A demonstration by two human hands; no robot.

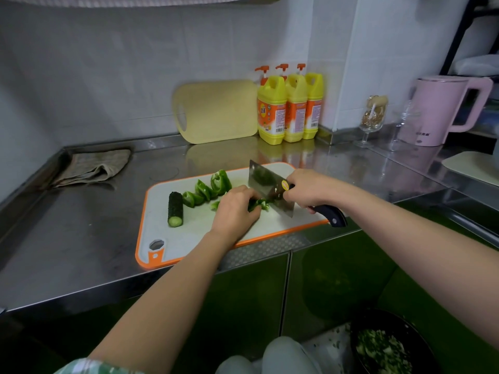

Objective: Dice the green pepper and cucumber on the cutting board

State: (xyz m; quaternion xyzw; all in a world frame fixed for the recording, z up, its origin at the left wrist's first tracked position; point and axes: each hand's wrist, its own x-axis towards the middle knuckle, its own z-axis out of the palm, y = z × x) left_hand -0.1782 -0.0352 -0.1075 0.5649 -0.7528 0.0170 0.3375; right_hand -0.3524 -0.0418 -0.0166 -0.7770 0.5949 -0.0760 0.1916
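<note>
Green strips tell you where you stand. On the white plastic cutting board with the orange rim [189, 233], which lies on the stainless steel desk [81, 238], the curved green pepper strips [213, 186] wait undiced in a row. The short dark-skinned cucumber chunk [175, 209] lies whole at the board's left side, just beside them.

Your left hand [235, 211] has its grip curled down on one pepper strip [259, 205], pinning it to the board. Your right hand [305, 188] has its grip wrapped tight around the black handle of the broad steel cleaver [266, 184], whose edge meets that strip. A few small cut bits lie by the blade. By my reading you are early in the job: one strip is under way, with the rest of the pepper and all the cucumber left.

As for writing, the round yellow-and-red sticker [285, 184] on the blade and the orange labels on the three yellow pump bottles [271, 109] at the wall carry print too small to read. The pink kettle [442, 109] shows faint lettering near its base, also illegible.
</note>
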